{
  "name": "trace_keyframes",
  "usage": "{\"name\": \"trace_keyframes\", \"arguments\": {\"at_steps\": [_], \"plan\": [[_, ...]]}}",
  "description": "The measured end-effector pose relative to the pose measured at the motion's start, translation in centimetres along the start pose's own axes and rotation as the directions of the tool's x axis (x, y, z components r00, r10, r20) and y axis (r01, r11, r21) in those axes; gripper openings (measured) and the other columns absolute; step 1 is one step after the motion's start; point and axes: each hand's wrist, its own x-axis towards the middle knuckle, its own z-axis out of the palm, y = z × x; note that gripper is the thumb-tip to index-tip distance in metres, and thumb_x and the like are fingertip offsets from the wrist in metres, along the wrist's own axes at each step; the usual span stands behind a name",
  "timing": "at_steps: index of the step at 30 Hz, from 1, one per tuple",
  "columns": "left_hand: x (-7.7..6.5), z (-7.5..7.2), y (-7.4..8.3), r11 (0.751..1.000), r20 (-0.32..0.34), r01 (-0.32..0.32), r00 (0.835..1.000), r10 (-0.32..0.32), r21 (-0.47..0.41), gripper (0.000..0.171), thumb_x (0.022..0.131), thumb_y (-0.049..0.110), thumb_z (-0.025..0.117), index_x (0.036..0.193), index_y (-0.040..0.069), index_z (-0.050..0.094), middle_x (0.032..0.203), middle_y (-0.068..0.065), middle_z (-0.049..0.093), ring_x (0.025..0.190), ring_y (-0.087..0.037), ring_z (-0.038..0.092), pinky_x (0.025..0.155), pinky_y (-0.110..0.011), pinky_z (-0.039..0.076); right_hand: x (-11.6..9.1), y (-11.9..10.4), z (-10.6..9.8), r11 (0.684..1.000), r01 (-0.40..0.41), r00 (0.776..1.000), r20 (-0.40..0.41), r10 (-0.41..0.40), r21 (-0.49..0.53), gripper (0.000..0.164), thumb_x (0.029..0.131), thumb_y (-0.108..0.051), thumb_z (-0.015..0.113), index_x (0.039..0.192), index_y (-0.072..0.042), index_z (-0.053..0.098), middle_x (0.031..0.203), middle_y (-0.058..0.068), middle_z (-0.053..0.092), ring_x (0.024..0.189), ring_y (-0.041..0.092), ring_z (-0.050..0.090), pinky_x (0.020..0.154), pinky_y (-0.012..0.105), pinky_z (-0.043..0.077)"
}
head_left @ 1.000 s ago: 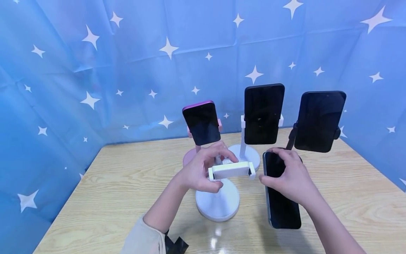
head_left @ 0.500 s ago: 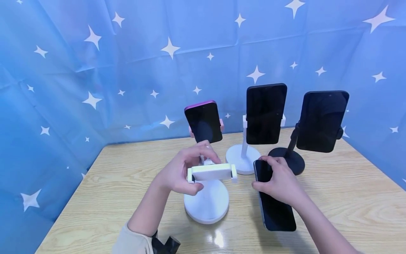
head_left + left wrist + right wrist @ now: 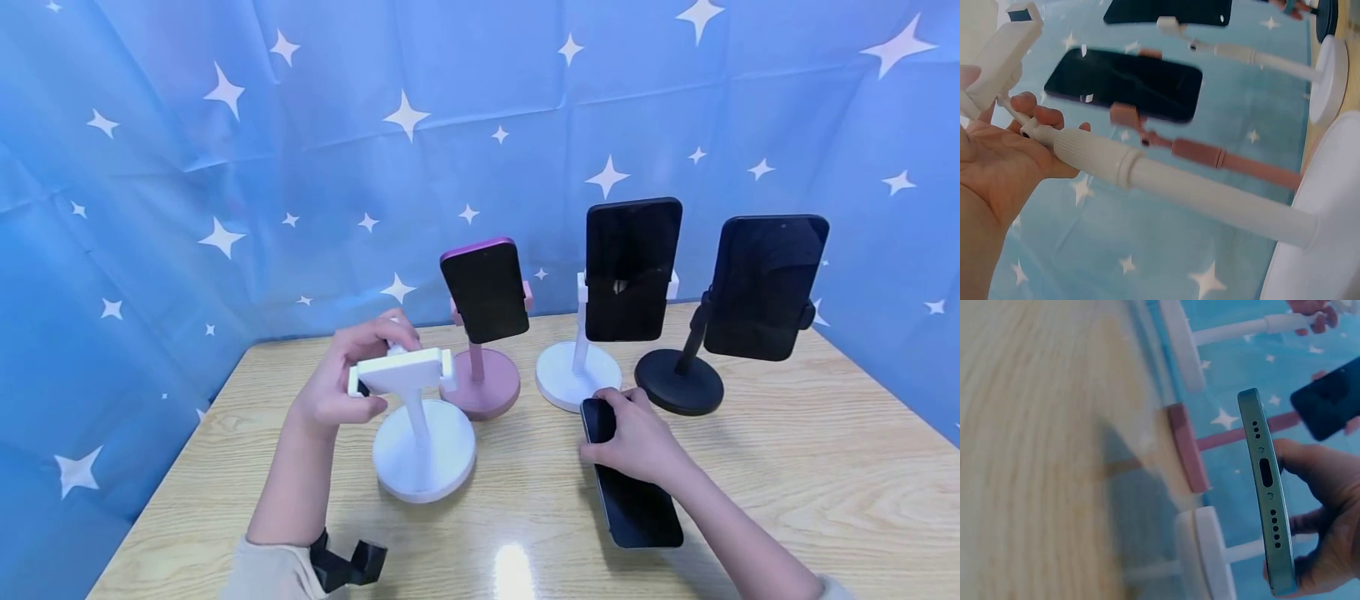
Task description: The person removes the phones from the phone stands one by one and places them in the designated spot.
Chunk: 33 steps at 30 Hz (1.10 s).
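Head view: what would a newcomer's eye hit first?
Probably the starry blue backdrop filling the upper half. Then three smartphones on the pink stand, rear white stand and black stand in front of it. Nearer, the left hand grips an empty white stand, the right hand a fourth smartphone.

Perhaps a studio set: starry blue backdrop (image 3: 525,175), wood-grain table (image 3: 540,483).

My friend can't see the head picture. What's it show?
Left hand holds an empty white stand; right hand grips a phone. Behind, three more phones sit in a pink stand, another white stand and a black stand.
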Motion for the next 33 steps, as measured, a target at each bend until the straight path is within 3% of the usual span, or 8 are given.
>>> {"name": "trace_keyframes", "arguments": {"at_steps": [6, 14, 20, 29, 33], "plan": [[-1.0, -1.8, -0.3, 0.998, -0.134, -0.001, 0.991, 0.009, 0.060, 0.059, 0.048, -0.005, 0.046, 0.103, 0.011, 0.063, 0.090, -0.003, 0.055, 0.079, -0.017, 0.043, 0.058, -0.029, 0.035, 0.6, 0.6, 1.1, 1.000, -0.028, 0.999, 0.043, 0.029, -0.011, 0.071, 0.063, -0.029, 0.071, 0.121, 0.005, 0.047, 0.110, 0.029, 0.044, 0.085, 0.031, 0.050, 0.067, 0.042, 0.046], [-2.1, -3.9, -1.6, 0.988, -0.321, 0.104, 0.945, -0.062, 0.116, 0.066, 0.042, -0.010, 0.038, 0.097, 0.014, 0.065, 0.086, -0.003, 0.055, 0.073, -0.016, 0.043, 0.055, -0.027, 0.032, 0.9, 1.0, 2.3, 0.999, -0.044, 0.997, 0.068, 0.044, -0.001, 0.075, 0.060, -0.026, 0.071, 0.123, 0.006, 0.046, 0.110, 0.030, 0.042, 0.082, 0.031, 0.051, 0.067, 0.041, 0.046], [-2.5, -5.0, -2.5, 0.968, -0.395, 0.171, 0.914, -0.087, 0.182, 0.065, 0.041, -0.013, 0.035, 0.092, 0.012, 0.067, 0.080, -0.002, 0.056, 0.073, -0.016, 0.040, 0.054, -0.029, 0.029, 0.9, 1.0, 2.7, 0.998, -0.056, 0.994, 0.093, 0.057, -0.010, 0.077, 0.059, -0.026, 0.072, 0.124, 0.007, 0.045, 0.110, 0.028, 0.042, 0.083, 0.030, 0.051, 0.071, 0.043, 0.046], [-2.3, -6.1, -3.9, 0.956, -0.447, 0.228, 0.886, -0.124, 0.187, 0.063, 0.045, -0.016, 0.037, 0.090, 0.016, 0.068, 0.079, -0.001, 0.055, 0.072, -0.017, 0.039, 0.055, -0.027, 0.031, 1.2, 1.1, 2.9, 0.997, -0.077, 0.989, 0.123, 0.079, -0.026, 0.078, 0.060, -0.027, 0.074, 0.125, 0.004, 0.046, 0.108, 0.026, 0.043, 0.083, 0.029, 0.049, 0.069, 0.041, 0.045], [-2.3, -6.3, -4.4, 0.957, -0.462, 0.223, 0.879, -0.116, 0.185, 0.063, 0.045, -0.016, 0.037, 0.089, 0.016, 0.068, 0.080, -0.002, 0.056, 0.072, -0.017, 0.040, 0.056, -0.028, 0.032, 1.4, 1.1, 3.0, 0.996, -0.083, 0.987, 0.134, 0.086, -0.025, 0.078, 0.060, -0.027, 0.075, 0.125, 0.004, 0.045, 0.109, 0.026, 0.043, 0.082, 0.028, 0.049, 0.068, 0.040, 0.046]]}}
